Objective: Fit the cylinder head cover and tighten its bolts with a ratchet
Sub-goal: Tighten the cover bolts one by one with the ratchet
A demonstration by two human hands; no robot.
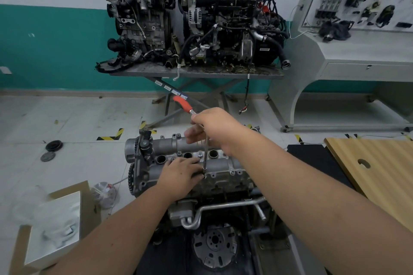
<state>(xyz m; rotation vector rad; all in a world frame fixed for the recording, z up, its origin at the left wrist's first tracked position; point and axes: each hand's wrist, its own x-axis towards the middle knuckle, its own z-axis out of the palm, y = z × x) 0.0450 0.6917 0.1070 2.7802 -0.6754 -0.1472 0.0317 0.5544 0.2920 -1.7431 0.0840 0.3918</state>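
Clearly the cylinder head cover point(178, 158) already sits on the engine, so it serves as the landmark here. Well to its left, on the floor, lie two dark round discs point(53, 145), and nearer, just off its left end, a crumpled clear plastic bag point(104, 192) beside a silvery box point(53, 227). On the cover's near edge the left hand point(181, 177) rests palm down, fingers curled towards the foot of the tool; whether they pinch the socket or only steady it I cannot tell, since the tip is hidden behind the fingertips. Rising from that spot is the ratchet point(206, 152) extension, a thin bright shaft standing nearly upright over a bolt seat on the near edge. Above the cover's middle the right hand point(214, 128) is closed around the top of the tool, with the red handle point(182, 102) sticking up and away to the left (so the grip is at the head, not at the handle's end). Right of the cover one fitted bolt point(232, 172) shows, and farther right a wooden board point(375, 174). The risk, as I judge it, is the tall extension tipping: a slanted socket could slip off the bolt head and round it, or start the thread crooked.
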